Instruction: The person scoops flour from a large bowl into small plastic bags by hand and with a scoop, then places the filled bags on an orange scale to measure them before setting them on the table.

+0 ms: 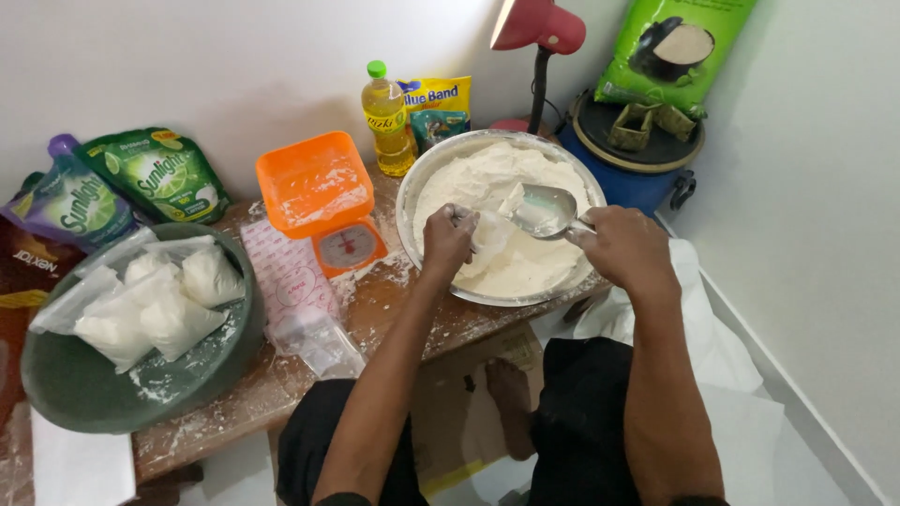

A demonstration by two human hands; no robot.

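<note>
The person sits at a low wooden table [375,309] dusted with white powder. The left hand [448,239] is closed around the mouth of a small clear bag [492,234] and holds it over the big metal bowl [412,187]. The right hand [626,245] is closed on the handle of a metal scoop [544,208]. The scoop's tip is right at the bag's mouth. The bowl is full of flour [487,173]. It looks like the step in hand is filling the bag with flour. The next move seems to need a slow tip of the scoop, with the bag kept open and upright, so that nothing spills.

Just left of the bowl is an orange scale [319,201] with a round dial and a square tray on top. Near it lies a flat stack of clear bags [291,281] with pink print. On the near left is a green basin [75,384] holding a few filled bags [169,300] of white powder.

At the far left lean two soft pouches, a green pouch [159,173] and a purple pouch [70,201] with a cap. Behind the bowl is a bottle [387,122] of yellow oil with a green cap. Beside it is a yellow pack [439,108] with blue letters. A red lamp [536,28] hangs over the bowl. At the far right a tall green sack [670,47] leans on the wall above a blue drum [628,178] with a dark lid.
</note>
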